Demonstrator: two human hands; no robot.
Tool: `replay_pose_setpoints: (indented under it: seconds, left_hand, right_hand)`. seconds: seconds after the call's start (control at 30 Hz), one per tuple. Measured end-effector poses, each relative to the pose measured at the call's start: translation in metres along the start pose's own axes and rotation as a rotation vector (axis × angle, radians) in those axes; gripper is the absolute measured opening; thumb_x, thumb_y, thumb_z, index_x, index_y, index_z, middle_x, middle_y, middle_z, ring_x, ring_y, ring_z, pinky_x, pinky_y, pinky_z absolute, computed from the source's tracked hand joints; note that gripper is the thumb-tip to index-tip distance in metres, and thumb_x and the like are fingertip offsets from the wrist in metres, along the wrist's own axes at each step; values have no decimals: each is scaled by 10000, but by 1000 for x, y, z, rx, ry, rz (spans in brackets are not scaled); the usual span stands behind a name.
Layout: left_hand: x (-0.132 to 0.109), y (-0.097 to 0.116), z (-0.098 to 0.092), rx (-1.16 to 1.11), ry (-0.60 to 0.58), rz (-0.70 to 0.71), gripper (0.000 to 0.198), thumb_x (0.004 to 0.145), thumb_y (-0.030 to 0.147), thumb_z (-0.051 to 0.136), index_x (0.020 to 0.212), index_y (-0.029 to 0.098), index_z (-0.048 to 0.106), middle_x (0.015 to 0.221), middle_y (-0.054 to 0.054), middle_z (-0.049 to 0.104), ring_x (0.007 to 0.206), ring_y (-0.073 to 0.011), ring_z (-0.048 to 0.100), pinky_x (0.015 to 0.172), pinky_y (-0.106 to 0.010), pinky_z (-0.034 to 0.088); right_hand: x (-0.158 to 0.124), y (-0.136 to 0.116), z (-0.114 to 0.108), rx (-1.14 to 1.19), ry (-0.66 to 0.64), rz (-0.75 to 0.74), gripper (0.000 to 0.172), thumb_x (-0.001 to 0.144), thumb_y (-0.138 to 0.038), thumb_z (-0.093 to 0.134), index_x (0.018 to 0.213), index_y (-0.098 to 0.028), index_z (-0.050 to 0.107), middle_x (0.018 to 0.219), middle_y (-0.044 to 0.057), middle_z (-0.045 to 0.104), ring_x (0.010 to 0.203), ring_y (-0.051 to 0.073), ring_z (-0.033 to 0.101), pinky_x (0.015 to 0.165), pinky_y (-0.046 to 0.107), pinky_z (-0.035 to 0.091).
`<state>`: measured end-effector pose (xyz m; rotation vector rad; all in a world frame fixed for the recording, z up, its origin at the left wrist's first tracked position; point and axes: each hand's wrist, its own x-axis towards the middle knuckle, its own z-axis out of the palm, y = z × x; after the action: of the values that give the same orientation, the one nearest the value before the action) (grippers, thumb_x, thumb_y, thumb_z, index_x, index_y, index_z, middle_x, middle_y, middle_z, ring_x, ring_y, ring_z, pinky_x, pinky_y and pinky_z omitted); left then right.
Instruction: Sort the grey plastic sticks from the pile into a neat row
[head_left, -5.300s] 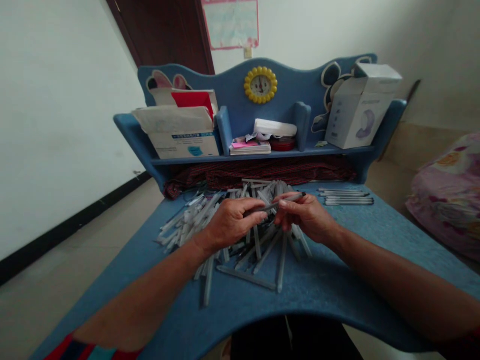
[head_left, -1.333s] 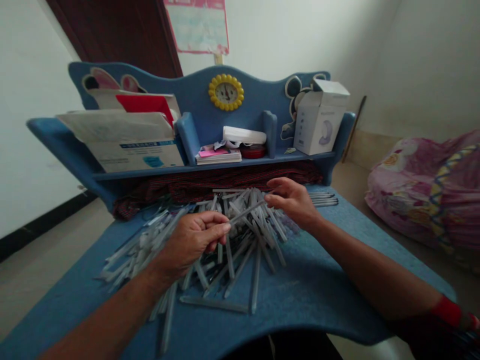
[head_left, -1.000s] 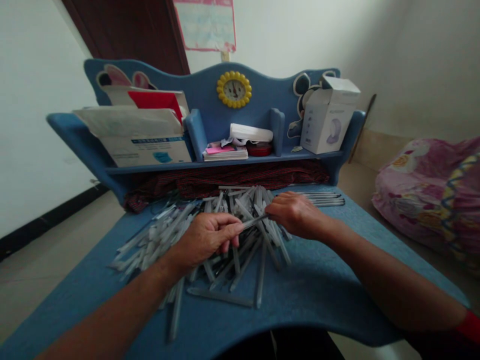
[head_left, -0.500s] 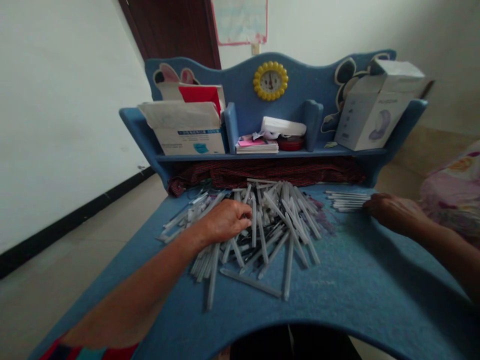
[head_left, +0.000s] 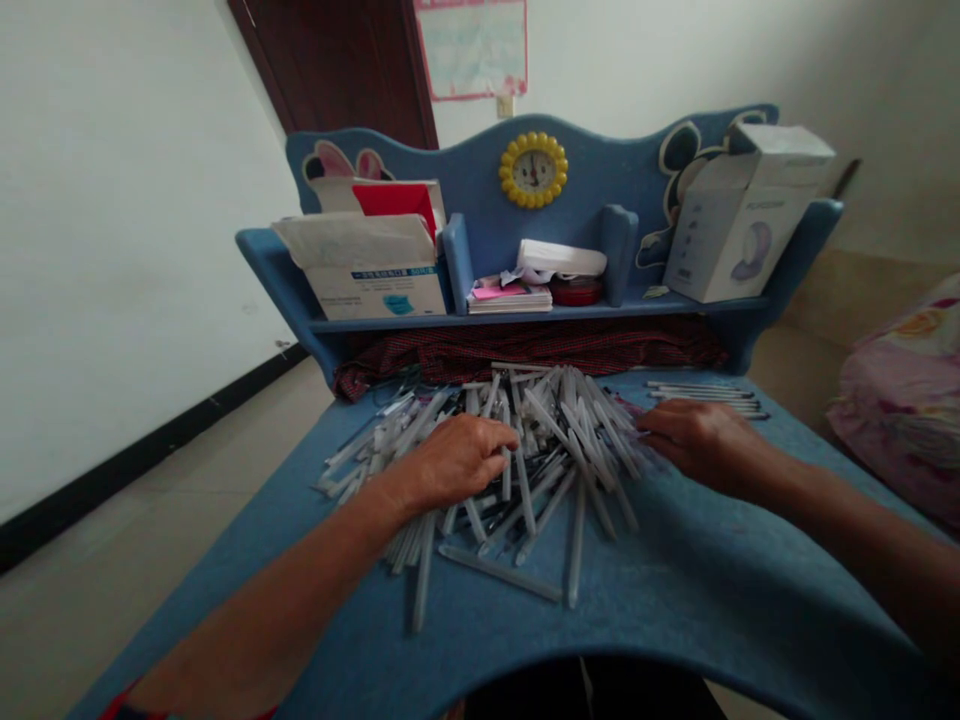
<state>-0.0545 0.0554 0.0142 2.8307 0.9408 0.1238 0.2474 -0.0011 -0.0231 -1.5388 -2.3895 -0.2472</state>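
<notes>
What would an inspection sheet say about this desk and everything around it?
Surface: blue desk, curved front edge.
Job's things: loose heap of pale pens; row of slim pens at right.
Clutter: left box, booklets and right box on the shelf unit; checked cloth below.
Hands: left hand at the heap, right hand by its right edge; grip unclear.
Cables: nothing clearly seen.
Surroundings: yellow-rimmed clock, dark door, flowered fabric at right.

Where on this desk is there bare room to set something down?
The desk's right front, between the tube pile, right forearm and curved front edge; a smaller patch between left forearm and nearest tubes. Crowded: the middle, tubes heaped around the left hand up to the checked cloth.
</notes>
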Motion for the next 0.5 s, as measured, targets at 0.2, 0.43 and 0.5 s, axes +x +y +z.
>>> replay_pose_setpoints:
  seconds: [0.2, 0.43, 0.5]
  left_hand:
    - [-1, 12, 11, 274, 60, 213, 355, 729, 28, 509, 996, 206, 660, 1196, -118, 529, 1063, -244, 511, 868, -366, 459]
    - [2, 6, 20, 272, 131, 341, 189, 778, 63, 517, 864, 146, 663, 1198, -127, 557, 1064, -241, 493, 897, -389, 456]
    - [2, 3, 18, 263, 157, 348, 177, 768, 47, 517, 830, 138, 656, 1177, -131, 572, 1056, -240, 498, 890, -385, 458]
  right_hand:
    - [27, -64, -8, 139, -65, -264, 179, 882, -174, 455, 783, -165, 603, 731, 40, 628, 664, 135, 544, 589, 265, 297]
    - [43, -74, 0, 173, -110, -228, 180, 854, -158, 466, 758, -160, 618, 694, 49, 644, 602, 122, 537, 541, 267, 243]
    - [45, -73, 4, 188, -130, -201, 184, 855, -175, 469, 757, -167, 625, 679, 46, 649, 587, 118, 536, 541, 263, 242]
